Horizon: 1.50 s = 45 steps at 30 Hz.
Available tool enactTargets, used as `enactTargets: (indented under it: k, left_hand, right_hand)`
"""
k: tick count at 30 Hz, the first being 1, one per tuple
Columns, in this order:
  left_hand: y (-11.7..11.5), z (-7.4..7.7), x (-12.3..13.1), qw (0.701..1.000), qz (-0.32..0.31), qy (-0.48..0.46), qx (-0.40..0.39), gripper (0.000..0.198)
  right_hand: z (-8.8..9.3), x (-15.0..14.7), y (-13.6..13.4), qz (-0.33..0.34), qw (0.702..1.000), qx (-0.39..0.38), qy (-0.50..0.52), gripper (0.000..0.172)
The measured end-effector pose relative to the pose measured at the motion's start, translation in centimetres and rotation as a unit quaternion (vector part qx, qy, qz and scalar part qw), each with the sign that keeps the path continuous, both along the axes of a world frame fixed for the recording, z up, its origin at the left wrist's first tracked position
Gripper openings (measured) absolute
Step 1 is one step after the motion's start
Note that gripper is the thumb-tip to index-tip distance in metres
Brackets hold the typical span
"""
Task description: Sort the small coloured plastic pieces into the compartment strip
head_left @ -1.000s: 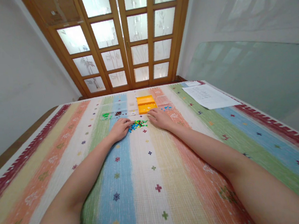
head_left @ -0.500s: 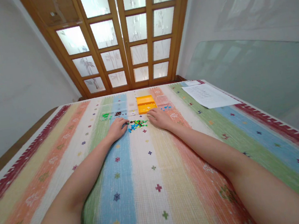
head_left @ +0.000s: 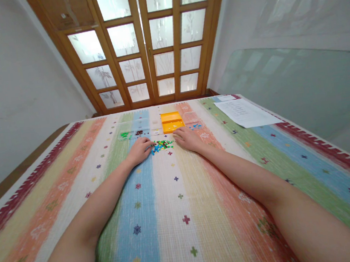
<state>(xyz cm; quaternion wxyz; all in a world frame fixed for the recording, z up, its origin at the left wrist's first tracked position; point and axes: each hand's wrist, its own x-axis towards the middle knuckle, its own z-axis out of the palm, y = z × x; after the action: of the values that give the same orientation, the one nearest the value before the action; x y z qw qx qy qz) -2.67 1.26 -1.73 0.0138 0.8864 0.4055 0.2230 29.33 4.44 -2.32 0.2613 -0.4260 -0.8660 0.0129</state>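
Note:
A loose pile of small blue, green, yellow and brown pieces (head_left: 163, 145) lies on the striped tablecloth between my two hands. My left hand (head_left: 139, 151) rests at the pile's left edge, thumb and fingers drawn together; whatever is between the fingertips is too small to make out. At the right side of the pile, my right hand (head_left: 188, 138) lies palm down with its fingers slightly apart, just in front of an open yellow box (head_left: 172, 117). I see nothing held in it. Some pale bits lie inside the box.
Beyond my left hand are sorted green pieces (head_left: 125, 135) and dark brown pieces (head_left: 139, 133), seemingly in clear trays. Blue pieces (head_left: 195, 126) lie right of the yellow box. A printed paper sheet (head_left: 246, 113) lies at the far right of the tablecloth (head_left: 170, 217).
My left hand's fingertips have shifted slightly right, over the pile's left edge, covering brown pieces there. The right hand stays in nearly the same place. The view has shifted slightly.

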Motion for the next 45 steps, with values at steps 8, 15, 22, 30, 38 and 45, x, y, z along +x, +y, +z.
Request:
enactTargets:
  k: [8,15,22,30,38,45]
  left_hand:
    - [-0.2,0.5,0.5,0.998,-0.047,-0.021,-0.018,0.033]
    - [0.2,0.0,0.3,0.999,-0.040,-0.014,-0.027,0.036]
    - [0.2,0.1,0.3,0.998,-0.050,-0.016,-0.027,0.035]
    - [0.4,0.0,0.2,0.998,-0.052,-0.020,-0.029,0.037]
    - [0.5,0.1,0.1,0.998,-0.043,-0.036,-0.024,0.035]
    - [-0.1,0.9,0.5,0.996,-0.070,-0.025,-0.048,0.032]
  right_hand:
    - [-0.2,0.0,0.1,-0.003,1.000,-0.004,0.002,0.031]
    - [-0.3,0.0,0.3,-0.001,1.000,0.001,-0.005,0.030]
    - [-0.4,0.1,0.3,0.002,1.000,0.001,-0.002,0.029]
    - [-0.4,0.1,0.2,0.004,1.000,-0.006,0.005,0.030]
    - [-0.2,0.1,0.1,0.008,1.000,-0.001,-0.001,0.031]
    - [-0.1,0.1,0.0,0.007,1.000,-0.005,-0.007,0.030]
